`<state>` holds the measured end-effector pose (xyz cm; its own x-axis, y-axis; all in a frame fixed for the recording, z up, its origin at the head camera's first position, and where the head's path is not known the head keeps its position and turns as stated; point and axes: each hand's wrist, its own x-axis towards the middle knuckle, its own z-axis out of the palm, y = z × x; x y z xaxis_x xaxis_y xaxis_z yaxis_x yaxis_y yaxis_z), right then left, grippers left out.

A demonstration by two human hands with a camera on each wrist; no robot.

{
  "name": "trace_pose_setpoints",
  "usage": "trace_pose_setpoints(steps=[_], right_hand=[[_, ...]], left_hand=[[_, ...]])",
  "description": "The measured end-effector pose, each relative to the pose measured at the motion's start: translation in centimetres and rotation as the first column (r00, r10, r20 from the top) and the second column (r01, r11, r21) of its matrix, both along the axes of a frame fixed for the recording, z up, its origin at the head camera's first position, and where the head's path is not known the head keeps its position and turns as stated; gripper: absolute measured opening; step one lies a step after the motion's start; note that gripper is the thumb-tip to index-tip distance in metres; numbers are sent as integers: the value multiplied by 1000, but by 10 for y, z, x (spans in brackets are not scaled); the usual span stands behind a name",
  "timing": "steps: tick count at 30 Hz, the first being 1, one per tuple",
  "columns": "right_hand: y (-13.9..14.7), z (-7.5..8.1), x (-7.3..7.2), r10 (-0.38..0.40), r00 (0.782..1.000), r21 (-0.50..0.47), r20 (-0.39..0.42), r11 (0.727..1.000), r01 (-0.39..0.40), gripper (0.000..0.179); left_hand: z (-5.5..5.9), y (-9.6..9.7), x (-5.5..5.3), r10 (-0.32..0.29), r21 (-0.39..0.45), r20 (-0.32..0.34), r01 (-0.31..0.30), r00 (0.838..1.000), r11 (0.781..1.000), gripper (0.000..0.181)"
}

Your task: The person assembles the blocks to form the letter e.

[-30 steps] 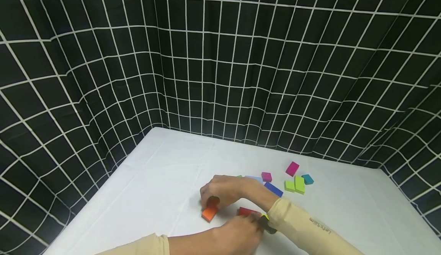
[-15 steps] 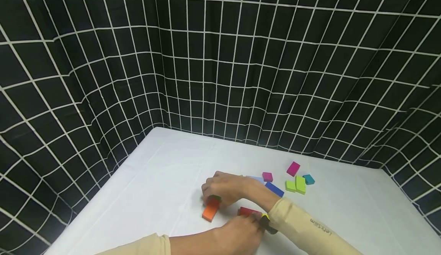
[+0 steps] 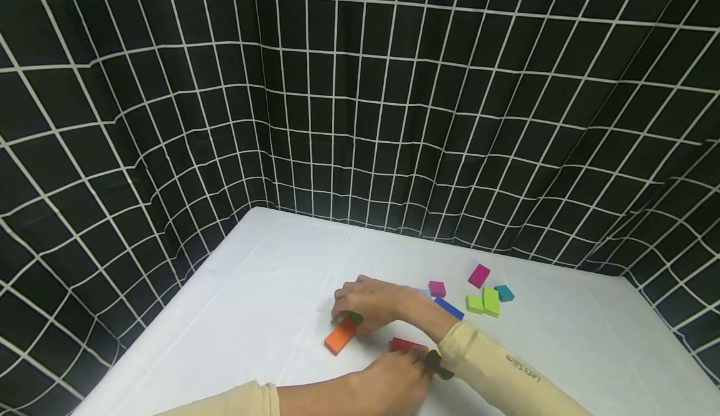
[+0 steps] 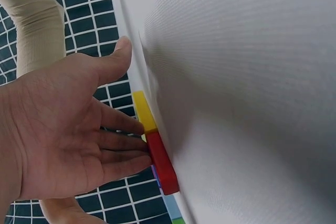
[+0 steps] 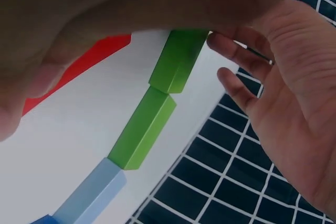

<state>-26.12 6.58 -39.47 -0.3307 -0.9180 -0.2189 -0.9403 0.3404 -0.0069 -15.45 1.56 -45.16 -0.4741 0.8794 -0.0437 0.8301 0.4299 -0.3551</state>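
In the head view my forearms cross. My right hand (image 3: 368, 307) reaches over from the right, fingers bent downward, gripping the far end of an orange block (image 3: 340, 336); its thumb is hidden. In the right wrist view, that hand's fingers (image 5: 236, 87) are beside a dark green block (image 5: 178, 61). Nearer the body, my left hand (image 3: 394, 381) touches a red block (image 3: 406, 345). The left wrist view shows its fingers straight, thumb raised, tips against the red block (image 4: 161, 163) and a yellow block (image 4: 144, 111) lined up end to end.
A green block (image 5: 142, 127), a light blue block (image 5: 92, 190) and a blue block (image 3: 448, 308) continue the row. Farther back lie two magenta blocks (image 3: 479, 275), two lime blocks (image 3: 491, 302) and a teal block (image 3: 504, 292). Black gridded curtains (image 3: 360, 122) surround the white table (image 3: 270, 278).
The orange block has shifted slightly left and away from the body and turned a little. My right hand has moved slightly farther back. My left hand stays at the red block.
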Motion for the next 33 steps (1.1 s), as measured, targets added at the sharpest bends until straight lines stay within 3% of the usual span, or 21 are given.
trace_pose_setpoints(steps=[5,12,17,19,26,30,33], right_hand=[[1,1,0,13,1000,10,-1,1000,-13,28],[3,-1,-1,2,1000,2,13,1000,-2,30],[3,-1,-1,-19,999,0,27,1000,19,33],[4,-1,-1,-30,999,-4,42,1000,30,37],[4,-2,-1,-22,997,-22,74,999,24,37],[4,-4,-2,-19,997,-19,70,1000,21,36],[4,-4,-3,-19,997,-18,78,1000,21,37]], left_hand=[[15,-1,7,1,-11,-42,-2,999,1000,56],[16,-3,4,-20,-16,13,20,1000,1000,56],[19,-5,4,-27,-19,2,27,1000,999,59],[13,-4,1,-23,-15,7,23,1000,1000,60],[-41,5,-23,-20,10,105,19,994,1000,69],[-48,6,-28,-29,16,109,27,994,1000,70],[-42,4,-27,-24,9,126,23,992,1000,71]])
